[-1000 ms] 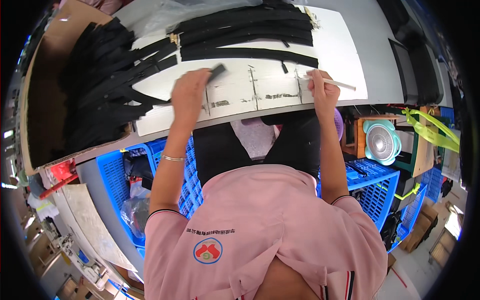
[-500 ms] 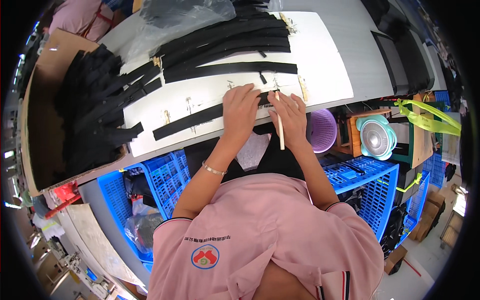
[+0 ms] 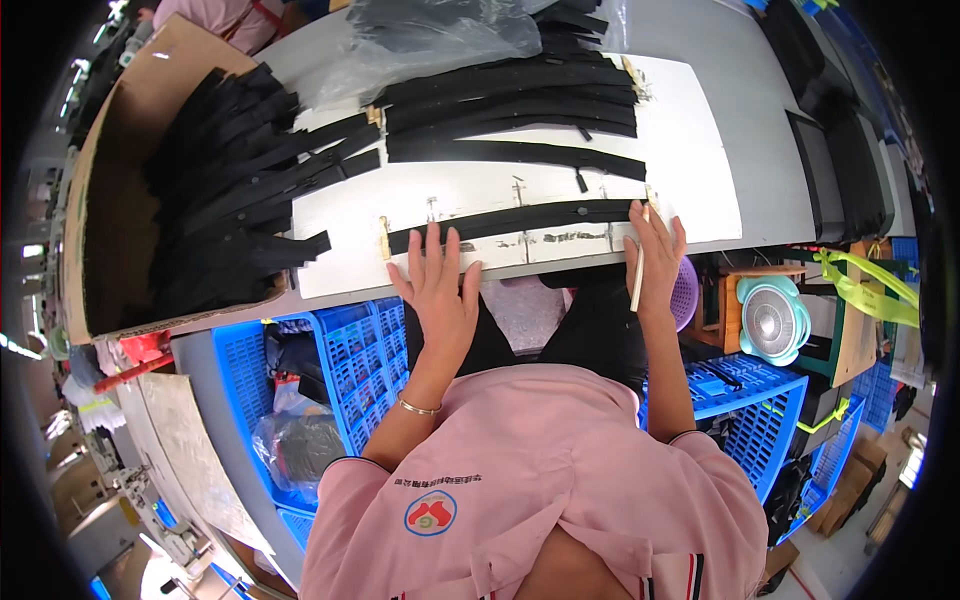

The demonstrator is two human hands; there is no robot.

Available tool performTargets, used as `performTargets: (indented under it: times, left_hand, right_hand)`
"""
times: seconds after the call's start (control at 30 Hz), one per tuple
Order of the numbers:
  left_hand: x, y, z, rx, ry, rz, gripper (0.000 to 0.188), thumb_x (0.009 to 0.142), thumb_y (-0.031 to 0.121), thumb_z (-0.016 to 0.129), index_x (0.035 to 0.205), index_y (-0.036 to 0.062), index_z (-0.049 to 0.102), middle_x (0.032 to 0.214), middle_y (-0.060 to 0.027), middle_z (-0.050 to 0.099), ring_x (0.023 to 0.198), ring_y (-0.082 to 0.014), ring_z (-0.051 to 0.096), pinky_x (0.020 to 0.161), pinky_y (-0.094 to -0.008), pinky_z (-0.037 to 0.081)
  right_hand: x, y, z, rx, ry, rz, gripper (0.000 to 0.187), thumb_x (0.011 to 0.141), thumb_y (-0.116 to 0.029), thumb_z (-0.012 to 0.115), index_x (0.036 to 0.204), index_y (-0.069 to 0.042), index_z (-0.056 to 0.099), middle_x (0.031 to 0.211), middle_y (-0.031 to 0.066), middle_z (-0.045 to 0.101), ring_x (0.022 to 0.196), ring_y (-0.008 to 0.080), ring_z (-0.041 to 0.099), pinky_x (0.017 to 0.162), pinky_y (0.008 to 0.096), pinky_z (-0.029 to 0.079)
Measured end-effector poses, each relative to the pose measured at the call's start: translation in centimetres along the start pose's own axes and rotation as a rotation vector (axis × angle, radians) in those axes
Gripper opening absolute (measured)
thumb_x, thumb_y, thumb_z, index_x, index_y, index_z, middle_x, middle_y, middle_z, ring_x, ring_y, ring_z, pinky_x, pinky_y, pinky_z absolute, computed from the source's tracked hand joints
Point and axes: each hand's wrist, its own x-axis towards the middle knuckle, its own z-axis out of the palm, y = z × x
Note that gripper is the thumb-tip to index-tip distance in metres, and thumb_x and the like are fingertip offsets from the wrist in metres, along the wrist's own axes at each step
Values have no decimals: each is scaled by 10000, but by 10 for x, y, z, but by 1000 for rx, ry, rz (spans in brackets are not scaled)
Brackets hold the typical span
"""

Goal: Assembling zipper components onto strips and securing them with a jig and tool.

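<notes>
A black zipper-like strip [image 3: 520, 219] lies lengthwise near the front edge of a white board [image 3: 690, 170], its ends close to two tan tape marks. My left hand [image 3: 440, 300] rests with fingers spread, the tips touching the strip near its left end. At the other end is my right hand [image 3: 655, 260], fingertips on the strip. A thin pale pencil-like stick [image 3: 638, 275] is held in it, pointing back toward me. Just beyond lies another black strip [image 3: 520, 151] with a small dangling tab. More strips [image 3: 510, 100] are piled behind that.
A cardboard box [image 3: 100, 220] full of black strips stands at the left, some spilling onto the board. Clear plastic [image 3: 430, 45] covers part of the pile. Below the table are blue crates [image 3: 340, 370], a purple basket [image 3: 685, 295] and a teal fan [image 3: 773, 320].
My hands have moved apart, the left to the strip's left end with fingers spread, the right to its right end. The strip has shifted right on the board. The whole view has shifted.
</notes>
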Motion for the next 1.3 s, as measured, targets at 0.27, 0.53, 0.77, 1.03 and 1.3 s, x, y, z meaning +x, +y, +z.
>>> performTargets:
  times: [0.27, 0.53, 0.77, 1.03, 1.3]
  left_hand:
    - [5, -25, -13, 24, 6, -25, 510, 954, 297, 707, 1413, 96, 617, 1528, -115, 515, 1498, -345, 350, 1209, -635, 41]
    - [8, -39, -12, -55, 42, -24, 533, 892, 350, 772, 1379, 170, 653, 1485, -123, 542, 1453, -337, 412, 1189, -606, 152]
    - [9, -38, -12, -48, 55, -34, 549, 874, 374, 784, 1377, 198, 649, 1496, -122, 523, 1448, -327, 418, 1181, -606, 171]
    - [8, -39, -9, -93, 60, -63, 637, 890, 401, 761, 1415, 86, 588, 1502, -126, 527, 1459, -319, 416, 1195, -604, 150]
    - [7, -42, -10, -121, 69, -59, 646, 898, 402, 755, 1418, 61, 579, 1503, -130, 534, 1467, -310, 410, 1202, -594, 140]
  right_hand:
    - [-1, 2, 4, -34, 23, -34, 405, 940, -57, 670, 1338, -87, 603, 1350, 70, 681, 1328, 253, 583, 1199, 505, 284]
    - [20, -25, -11, -27, 3, 25, 329, 985, -49, 602, 1311, -87, 632, 1314, 86, 695, 1304, 260, 597, 1200, 473, 300]
    - [66, -130, 17, 742, -263, 226, 223, 1039, -148, 574, 1171, -35, 714, 1070, 80, 746, 936, 156, 658, 923, 309, 505]
    - [82, -180, 92, 1031, -352, 332, 224, 1016, -188, 621, 1052, 15, 707, 816, 77, 682, 674, 111, 591, 603, 267, 455]
    - [82, -182, 95, 938, -362, 259, 223, 1007, -185, 629, 1017, 27, 697, 753, 107, 678, 633, 151, 613, 593, 293, 474]
